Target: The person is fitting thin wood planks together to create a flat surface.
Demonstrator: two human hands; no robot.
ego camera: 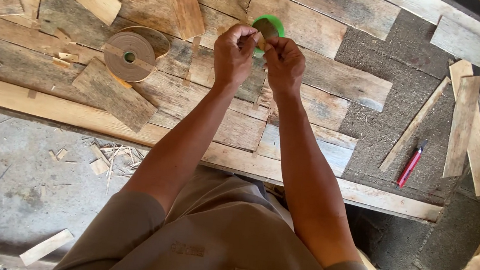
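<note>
Both my hands are raised over a rough wooden plank bench. My left hand and my right hand pinch a small brown strip between their fingertips, close together. Just beyond the fingers sits a round green container with something brown inside, partly hidden by my hands. To the left on the planks lies a roll of brown veneer tape.
A red utility knife lies on the grey board at right, beside several loose wooden slats. Short plank offcuts lie on the bench at left. Wood chips litter the concrete floor below.
</note>
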